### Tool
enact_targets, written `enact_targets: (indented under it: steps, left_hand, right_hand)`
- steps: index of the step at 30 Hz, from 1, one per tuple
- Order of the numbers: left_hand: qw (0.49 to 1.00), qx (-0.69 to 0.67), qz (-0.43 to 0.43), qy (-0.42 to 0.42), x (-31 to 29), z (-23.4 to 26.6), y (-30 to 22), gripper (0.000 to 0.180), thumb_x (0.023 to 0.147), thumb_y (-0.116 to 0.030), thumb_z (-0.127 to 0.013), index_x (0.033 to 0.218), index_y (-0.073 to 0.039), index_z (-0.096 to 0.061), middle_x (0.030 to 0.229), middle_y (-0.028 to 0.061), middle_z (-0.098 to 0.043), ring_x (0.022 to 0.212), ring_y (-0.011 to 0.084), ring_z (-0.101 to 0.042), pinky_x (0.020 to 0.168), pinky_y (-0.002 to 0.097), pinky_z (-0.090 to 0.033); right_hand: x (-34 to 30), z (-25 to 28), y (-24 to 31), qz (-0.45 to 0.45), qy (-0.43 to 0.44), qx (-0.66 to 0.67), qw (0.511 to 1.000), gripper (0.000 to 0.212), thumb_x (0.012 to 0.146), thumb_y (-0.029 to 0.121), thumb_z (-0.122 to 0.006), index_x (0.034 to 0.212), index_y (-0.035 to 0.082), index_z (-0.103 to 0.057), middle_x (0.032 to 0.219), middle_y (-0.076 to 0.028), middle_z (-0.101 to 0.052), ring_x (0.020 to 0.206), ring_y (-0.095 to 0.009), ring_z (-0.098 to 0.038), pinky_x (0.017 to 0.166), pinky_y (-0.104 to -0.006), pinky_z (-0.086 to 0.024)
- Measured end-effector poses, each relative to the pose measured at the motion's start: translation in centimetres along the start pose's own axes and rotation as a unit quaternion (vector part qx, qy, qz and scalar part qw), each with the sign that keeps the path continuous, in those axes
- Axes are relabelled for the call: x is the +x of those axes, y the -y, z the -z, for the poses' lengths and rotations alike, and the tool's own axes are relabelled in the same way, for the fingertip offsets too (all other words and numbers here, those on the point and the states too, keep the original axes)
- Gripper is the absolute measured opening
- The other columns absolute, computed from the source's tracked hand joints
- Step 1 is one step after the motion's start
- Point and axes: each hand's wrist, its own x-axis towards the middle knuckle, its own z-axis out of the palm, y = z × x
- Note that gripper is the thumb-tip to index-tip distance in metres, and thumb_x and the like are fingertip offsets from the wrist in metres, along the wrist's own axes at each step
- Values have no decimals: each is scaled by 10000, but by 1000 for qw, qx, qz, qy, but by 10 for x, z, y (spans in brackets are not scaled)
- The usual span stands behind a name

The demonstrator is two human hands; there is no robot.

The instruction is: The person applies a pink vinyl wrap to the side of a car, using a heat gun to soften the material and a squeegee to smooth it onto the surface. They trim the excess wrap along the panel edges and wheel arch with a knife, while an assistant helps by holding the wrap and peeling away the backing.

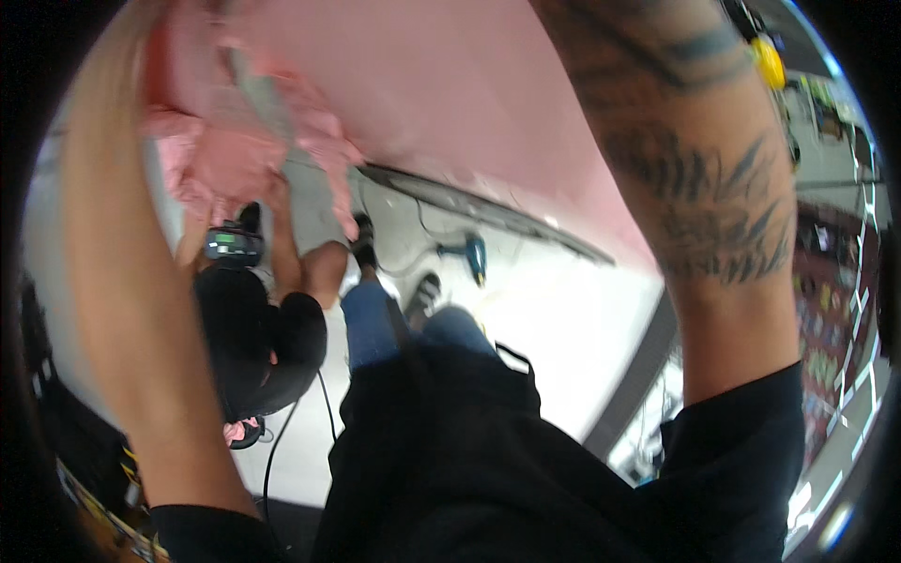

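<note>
Both my arms reach up past the upper edge, so neither of my hands shows. My left forearm rises along the left side, blurred, beside loose pink film (225, 164). On the right my tattooed forearm stretches up in front of a large, smooth pink panel (441, 94). The film hangs crumpled in folds at the panel's left end, with a long strip (338, 183) dangling. A dark trim strip (479, 208) runs along the panel's lower edge. What my hands hold or touch is hidden.
A co-worker (249, 328) in black, wearing a head-mounted device (235, 244), crouches at my left, hands up at the hanging film. A teal heat gun (476, 258) with a cord lies on the pale floor (554, 328). Another black cable (274, 450) trails near the co-worker. Stocked shelves (821, 319) stand far right.
</note>
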Motion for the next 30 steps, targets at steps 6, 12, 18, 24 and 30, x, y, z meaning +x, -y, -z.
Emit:
enact_targets:
  steps: [6, 12, 18, 24, 30]
  left_hand:
    - [974, 79, -87, -192, -13, -25, 2, 414, 921, -276, -464, 718, 62, -590, 627, 208, -597, 595, 326, -608, 596, 415, -461]
    - [971, -8, -57, -233, -44, -34, -35, 307, 889, -206, -541, 726, 43, -615, 617, 192, -607, 574, 340, -619, 596, 419, -473]
    - [968, -77, -66, -230, -45, -28, -21, 302, 868, -225, -556, 732, 39, -606, 648, 181, -621, 631, 340, -626, 623, 420, -469]
    - [962, -114, 8, -246, -34, 16, -24, 505, 885, -375, -522, 621, 50, -596, 623, 227, -596, 606, 383, -599, 605, 461, -437]
    - [999, 43, -9, -29, 21, 34, -59, 494, 835, -389, -571, 730, 86, -664, 720, 288, -619, 748, 430, -633, 704, 481, -489]
  right_hand:
    - [31, 24, -13, -81, 101, -16, 992, 303, 821, 229, -545, 655, -1, -650, 723, -175, -662, 716, -264, -678, 609, -350, -527]
    - [61, 26, 34, -1, 82, -333, 939, 227, 810, 272, -586, 894, 123, -736, 892, -94, -710, 834, -256, -690, 692, -379, -525]
    - [81, 28, 35, -59, 233, -265, 934, 211, 782, 156, -527, 740, 70, -715, 732, -106, -695, 696, -244, -692, 631, -379, -535]
    - [30, 13, -4, -38, -70, -4, 997, 335, 812, 212, -534, 560, 19, -644, 500, -156, -583, 494, -306, -609, 597, -386, -521]
    - [4, 7, 2, -17, -156, 93, 983, 337, 883, 177, -535, 657, -59, -618, 466, -138, -567, 404, -207, -597, 445, -305, -482]
